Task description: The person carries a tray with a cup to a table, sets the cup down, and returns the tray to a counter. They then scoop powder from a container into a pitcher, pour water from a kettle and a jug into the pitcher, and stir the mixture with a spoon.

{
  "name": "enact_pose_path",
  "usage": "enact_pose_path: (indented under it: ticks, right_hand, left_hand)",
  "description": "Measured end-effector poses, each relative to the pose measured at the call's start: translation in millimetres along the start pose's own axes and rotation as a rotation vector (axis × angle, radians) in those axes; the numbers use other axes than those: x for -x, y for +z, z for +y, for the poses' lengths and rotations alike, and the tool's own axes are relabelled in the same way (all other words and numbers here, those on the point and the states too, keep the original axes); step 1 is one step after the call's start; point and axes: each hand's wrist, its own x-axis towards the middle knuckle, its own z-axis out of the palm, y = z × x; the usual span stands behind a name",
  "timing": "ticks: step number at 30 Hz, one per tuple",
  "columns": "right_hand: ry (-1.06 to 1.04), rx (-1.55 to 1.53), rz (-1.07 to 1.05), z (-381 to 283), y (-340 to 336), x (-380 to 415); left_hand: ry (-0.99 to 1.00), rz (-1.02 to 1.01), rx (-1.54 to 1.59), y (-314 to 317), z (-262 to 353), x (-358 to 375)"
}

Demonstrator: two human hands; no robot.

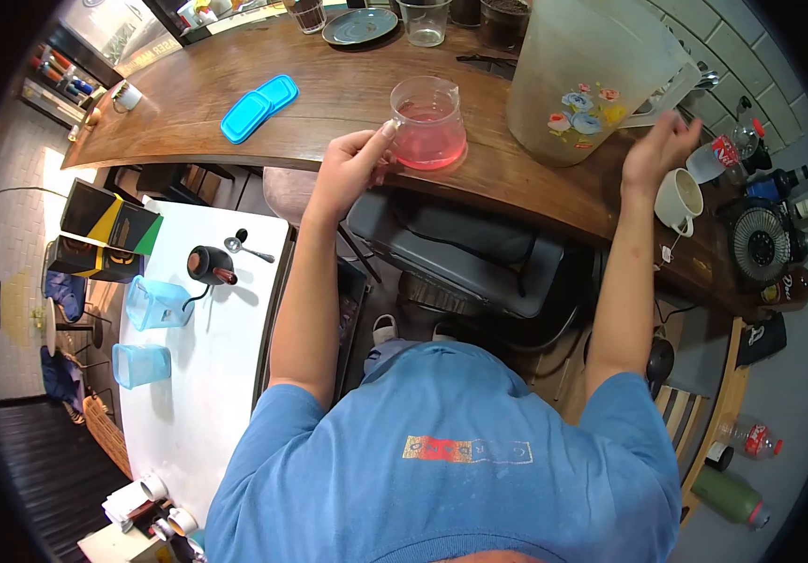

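Observation:
At the wooden counter's edge, my left hand (359, 161) is closed around the near left side of a small glass jug (430, 131). Pink liquid half fills the jug, which is upright. My right hand (657, 153) is beside the handle of a large frosted plastic pitcher (564, 84), its fingers stretched out and apart. Painted blue, pink and yellow flowers decorate the pitcher's front. Just below my right hand stands a pale mug (678, 199) with a tea bag tag hanging outside it.
Two blue lids (259, 109) lie left on the counter (179, 108). Behind are a plate (360, 27) and a clear plastic cup (425, 23). Bottles and a small fan (759, 242) crowd the right. A white table (193, 375) at left bears blue containers (141, 364).

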Motion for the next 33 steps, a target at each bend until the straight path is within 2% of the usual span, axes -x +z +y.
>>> enact_pose_path:
  ticks: [2,4,8,9,11,14,16,17,18,22,26,28,29,32,33]
  right_hand:
    - [-0.045,-0.202,0.163,-41,-1,35]
    - [-0.193,-0.058,0.113,-44,-10,59]
    - [-0.148,-0.282,-0.083,-49,-5,96]
    - [-0.128,-0.271,-0.146,-50,-3,102]
    - [-0.119,-0.254,-0.174,-58,1,107]
    - [-0.014,-0.241,-0.267,-55,0,113]
    - [0.009,-0.23,-0.268,-59,2,115]
    - [0.087,-0.224,-0.358,-61,1,115]
    - [0.168,-0.218,-0.449,-63,1,116]
    - [0.223,-0.229,-0.52,-80,7,118]
    - [0.318,-0.228,-0.57,-105,16,134]
    - [0.384,-0.471,-0.616,-121,25,150]
    - [0.388,-0.472,-0.613,-127,30,157]
    - [0.27,-0.395,-0.681,-141,45,173]
    - [0.291,-0.357,-0.713,-139,49,178]
  left_hand:
    - [-0.021,0.033,0.017,11,-3,-1]
    - [-0.002,0.068,0.003,21,-7,1]
    - [0.097,0.036,-0.033,38,-7,4]
    - [0.099,0.03,-0.037,42,-10,4]
    - [0.046,-0.143,0.212,47,-12,3]
    - [0.073,-0.153,0.055,58,-8,3]
    - [0.048,-0.17,0.056,59,-4,0]
    - [0.051,-0.183,0.084,59,-4,-2]
    - [0.053,-0.196,0.112,57,-3,-2]
    - [0.028,-0.204,0.149,39,2,2]
    - [0.065,-0.099,-0.002,7,4,6]
    - [0.074,-0.022,-0.045,-10,4,8]
    - [0.064,-0.001,0.017,-16,5,9]
    - [0.125,0.024,-0.048,-32,5,11]
    - [0.126,0.023,-0.048,-37,4,11]
